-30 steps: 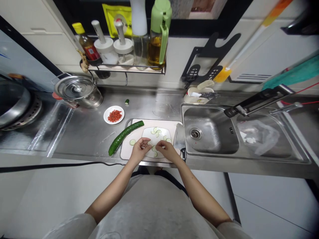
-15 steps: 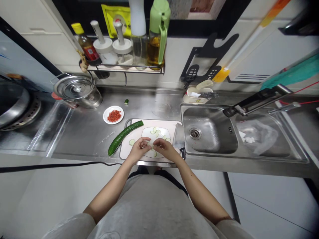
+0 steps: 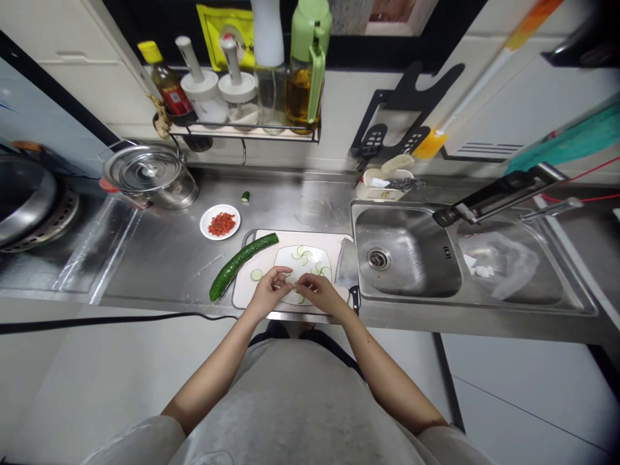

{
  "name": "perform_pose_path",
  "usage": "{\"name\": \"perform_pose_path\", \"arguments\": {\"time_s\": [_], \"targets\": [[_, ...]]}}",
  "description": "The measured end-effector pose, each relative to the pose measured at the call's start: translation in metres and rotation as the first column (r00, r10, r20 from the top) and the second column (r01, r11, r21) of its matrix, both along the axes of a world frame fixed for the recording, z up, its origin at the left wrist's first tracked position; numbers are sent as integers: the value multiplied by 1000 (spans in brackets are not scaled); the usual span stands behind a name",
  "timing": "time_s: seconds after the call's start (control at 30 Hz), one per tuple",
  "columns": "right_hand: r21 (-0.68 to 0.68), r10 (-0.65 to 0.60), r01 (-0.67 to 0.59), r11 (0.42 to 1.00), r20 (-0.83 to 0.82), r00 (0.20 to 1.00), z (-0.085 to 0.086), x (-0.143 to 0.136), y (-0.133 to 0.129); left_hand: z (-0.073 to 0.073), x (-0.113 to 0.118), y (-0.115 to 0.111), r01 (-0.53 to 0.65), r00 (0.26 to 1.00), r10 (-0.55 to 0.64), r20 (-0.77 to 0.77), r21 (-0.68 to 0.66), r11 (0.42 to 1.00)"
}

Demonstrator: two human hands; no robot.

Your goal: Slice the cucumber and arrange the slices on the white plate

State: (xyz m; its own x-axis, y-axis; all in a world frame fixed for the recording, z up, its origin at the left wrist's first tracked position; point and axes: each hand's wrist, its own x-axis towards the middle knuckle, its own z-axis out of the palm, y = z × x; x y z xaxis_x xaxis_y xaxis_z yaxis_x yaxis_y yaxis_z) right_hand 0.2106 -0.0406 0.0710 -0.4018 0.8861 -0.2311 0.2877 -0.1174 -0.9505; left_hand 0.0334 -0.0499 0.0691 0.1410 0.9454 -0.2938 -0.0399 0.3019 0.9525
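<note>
Over the front of a white plate, my left hand and my right hand meet at the fingertips. Both are pinched around something small, which looks like a piece of cucumber slice but is mostly hidden. Thin cucumber slices lie in curved groups on the plate. Under the plate is a pale cutting board, with one round slice left of the plate. A long cucumber rests across the board's left edge. At the board's right side lies a cleaver with a black handle.
A small dish of red bits and a cucumber end sit behind the board. A lidded steel pot stands back left. The sink is on the right, and a bottle rack hangs above the counter.
My right hand has shifted slightly left, its fingers closer to those of my left hand. More of the slices at the plate's right side show now.
</note>
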Motion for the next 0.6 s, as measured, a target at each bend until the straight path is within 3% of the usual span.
{"name": "perform_pose_path", "arguments": {"time_s": [0.23, 0.37, 0.5, 0.6], "targets": [[-90, -42, 40, 995, -18, 999, -7, -5, -2, -4, -1, -2, 0, 993, 7, -115, 60, 998], [-82, -43, 41, 996, -24, 999, -8, -6, -2, -2, -2, -2, 14, 998, -12, -64, 39, 999], [-9, -31, 32, 999, 19, 999, -5, -6, -2, 5, -3, -2, 70, 998, -69, 15, -123, 990], [53, 2, -5, 999, 51, 999, -1, -5, -2, 10, -5, -2, 129, 991, -112, 73, -294, 947]]}}
